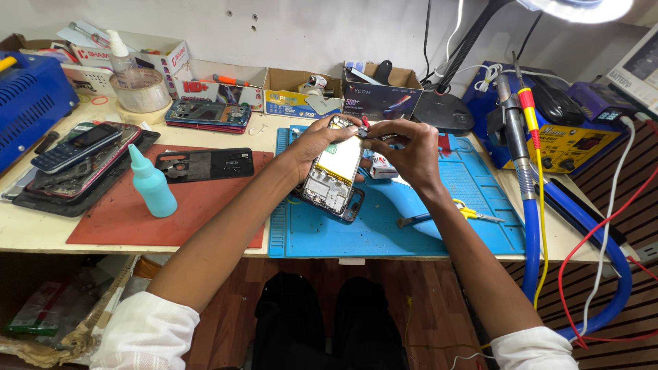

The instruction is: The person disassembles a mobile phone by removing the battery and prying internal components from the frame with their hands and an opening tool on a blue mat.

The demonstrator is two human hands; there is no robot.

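A person's left hand (312,145) grips an opened phone (334,177), fingers (327,125) wrapped about its upper edge, above a blue mat (480,226) on the table (34,233). The right hand (411,149) pinches a small dark part (362,131) at the phone's top corner, just beside the left fingers; yellow-handled scissors (473,214) lie below the right wrist

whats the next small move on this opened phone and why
Probably ease the right hand inward at the top edge of the opened phone, since its fingertips pinch a small part there while the left hand holds the frame tilted above the blue mat.
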